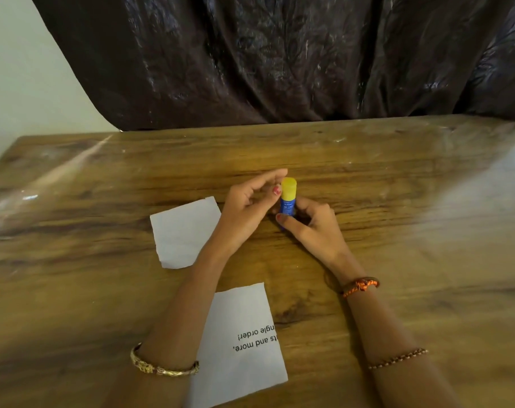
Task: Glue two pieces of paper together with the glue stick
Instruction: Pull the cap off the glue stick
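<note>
While we look down over the wooden table (103,290), we find the glue stick (287,198) standing roughly upright near the middle of it, held between both of the person's hands. Our right hand (312,228) is curled round the blue lower body of the stick, thumb on the near side and the other fingers wrapping behind, so only a band of blue shows above the grip; whether the base touches the table we cannot tell, because the fingers hide it. Our left hand (250,201) sits just to the left of the stick, its forefinger and thumb closed narrowly on the yellow cap (288,187), which is on the stick and rises above the right hand's grip. The remaining left fingers are loosely curled toward the palm.

Two pieces of paper lie flat on the table, both apart from the stick. We see the blank paper (185,231) just left of the left hand, partly under that wrist. We see the printed paper (241,343) nearer to us, between the two forearms, with the left forearm crossing its left edge and a few lines of black text on it. A gold bangle (162,368) circles the left forearm; an orange thread band (361,285) circles the right wrist. A dark curtain (280,54) hangs beyond the far edge of the table.
</note>
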